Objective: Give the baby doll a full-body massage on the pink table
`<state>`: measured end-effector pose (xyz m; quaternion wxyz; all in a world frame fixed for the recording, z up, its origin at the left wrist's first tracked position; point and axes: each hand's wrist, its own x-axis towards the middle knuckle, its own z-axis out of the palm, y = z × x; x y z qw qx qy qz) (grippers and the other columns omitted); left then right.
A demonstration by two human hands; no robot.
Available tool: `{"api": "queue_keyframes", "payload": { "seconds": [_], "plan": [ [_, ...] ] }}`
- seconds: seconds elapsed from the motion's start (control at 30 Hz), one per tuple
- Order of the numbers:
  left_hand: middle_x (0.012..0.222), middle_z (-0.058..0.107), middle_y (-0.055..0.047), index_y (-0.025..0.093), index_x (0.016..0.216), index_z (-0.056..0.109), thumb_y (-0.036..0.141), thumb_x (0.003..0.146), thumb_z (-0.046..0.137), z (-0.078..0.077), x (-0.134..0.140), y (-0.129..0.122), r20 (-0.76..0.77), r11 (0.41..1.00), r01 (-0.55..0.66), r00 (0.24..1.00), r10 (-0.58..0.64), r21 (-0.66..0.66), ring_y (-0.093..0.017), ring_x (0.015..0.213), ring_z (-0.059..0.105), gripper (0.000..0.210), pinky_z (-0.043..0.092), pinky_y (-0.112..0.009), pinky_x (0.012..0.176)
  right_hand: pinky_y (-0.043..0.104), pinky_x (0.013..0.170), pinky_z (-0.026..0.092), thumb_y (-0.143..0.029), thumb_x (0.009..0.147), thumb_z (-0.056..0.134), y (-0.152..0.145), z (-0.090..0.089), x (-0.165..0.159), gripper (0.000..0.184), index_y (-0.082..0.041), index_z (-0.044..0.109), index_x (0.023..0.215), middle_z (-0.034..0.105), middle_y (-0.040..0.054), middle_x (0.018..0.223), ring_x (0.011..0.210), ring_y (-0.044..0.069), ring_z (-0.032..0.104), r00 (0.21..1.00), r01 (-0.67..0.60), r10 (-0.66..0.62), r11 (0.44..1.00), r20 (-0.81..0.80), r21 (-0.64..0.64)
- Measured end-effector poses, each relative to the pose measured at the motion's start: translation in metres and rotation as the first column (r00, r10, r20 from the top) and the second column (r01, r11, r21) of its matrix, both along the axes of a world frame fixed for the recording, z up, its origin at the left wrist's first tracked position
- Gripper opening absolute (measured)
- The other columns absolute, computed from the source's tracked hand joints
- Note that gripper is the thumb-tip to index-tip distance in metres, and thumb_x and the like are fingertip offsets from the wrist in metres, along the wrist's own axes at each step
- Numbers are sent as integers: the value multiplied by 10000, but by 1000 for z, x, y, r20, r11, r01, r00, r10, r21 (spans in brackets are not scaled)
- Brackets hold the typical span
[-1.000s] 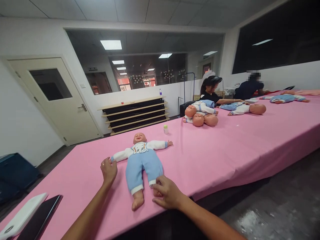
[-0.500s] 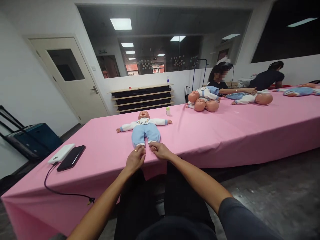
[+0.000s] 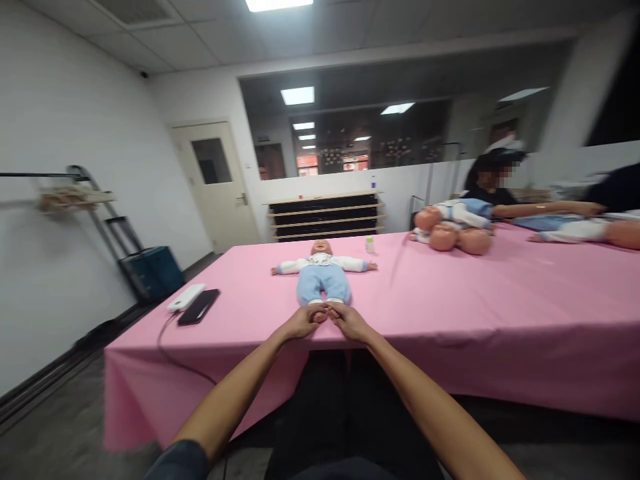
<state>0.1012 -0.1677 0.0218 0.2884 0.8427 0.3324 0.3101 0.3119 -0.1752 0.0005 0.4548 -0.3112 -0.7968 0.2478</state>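
A baby doll (image 3: 323, 277) in a white top and light blue trousers lies on its back on the pink-covered table (image 3: 250, 293). Its head points away from me and both arms are spread to the sides. My left hand (image 3: 304, 322) is closed around the foot on the left. With its fingers wrapped about the other foot, my right hand (image 3: 349, 321) is close beside the left one. My fingers partly hide the doll's feet.
Left of the doll lie a white power bank (image 3: 187, 297) with a cable and a black phone (image 3: 199, 307). A small bottle with a green cap (image 3: 369, 245) stands beyond its arm. Several dolls (image 3: 453, 227) are piled at right, near a seated person (image 3: 493, 177) reaching toward another doll (image 3: 583, 231).
The view has swung left and up. My hands have come closer together, bringing the doll's feet nearer each other.
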Motion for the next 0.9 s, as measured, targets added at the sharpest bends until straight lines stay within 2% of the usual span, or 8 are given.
{"api": "queue_keyframes", "payload": {
  "seconds": [0.07,0.17,0.23,0.37,0.5,0.57,0.73,0.9],
  "plan": [
    [1183,655,-93,155,1216,617,77,679,526,8,2,0,-88,999,39,995,-37,20,-208,1039,613,550,472,-311,903,383,1064,384,-244,913,467,5,-5,2,432,-224,553,1337,564,88,1352,1251,213,518,997,23,-24,1000,70,5],
    [992,684,-72,144,1177,625,156,753,540,14,3,2,-178,999,-14,984,23,52,-172,856,617,433,479,-255,766,379,1072,380,-227,931,434,14,-12,4,459,-233,501,1385,534,86,1386,1270,209,504,990,34,-37,999,133,28],
    [917,674,-67,144,1130,642,222,814,519,13,4,2,-195,997,-39,979,51,68,-166,804,598,348,467,-257,751,385,1065,382,-204,932,426,15,-14,5,465,-227,493,1392,538,88,1381,1260,215,510,985,58,-65,997,160,48],
    [1026,659,-85,187,1247,579,289,877,483,1,1,3,-233,991,-35,970,64,126,-196,863,593,396,452,-313,824,397,1036,399,-179,920,450,15,-15,5,478,-251,487,1391,564,70,1354,1207,219,542,969,135,-148,988,197,77],
    [1221,605,-88,247,1430,399,319,901,466,-20,-1,9,-259,955,-108,949,182,275,-223,1037,582,538,438,-365,932,379,1016,420,-146,849,552,18,-16,4,623,-289,407,1439,563,49,1350,1161,217,563,964,161,-174,984,200,79],
    [1251,592,-91,233,1438,381,320,890,489,-28,1,10,-200,947,-164,954,224,278,-222,1081,574,565,444,-366,949,366,1014,425,-124,816,581,19,-19,3,658,-293,417,1431,559,39,1353,1166,218,561,970,165,-172,985,172,56],
    [1153,646,-63,205,1262,561,289,842,540,-34,3,15,-41,961,-215,973,226,174,-199,1032,609,429,467,-342,948,372,1009,443,-233,911,493,25,-24,2,383,-266,591,1280,628,31,1262,1135,198,588,989,148,-149,988,-19,-45],
    [1253,625,-53,202,1277,580,334,869,511,-38,-1,18,90,944,-301,953,291,132,-206,1147,579,434,432,-356,1019,376,1022,439,-247,871,531,31,-24,8,408,-233,599,1273,631,46,1255,1119,174,593,964,70,-100,989,-245,-128]
  ]
}}
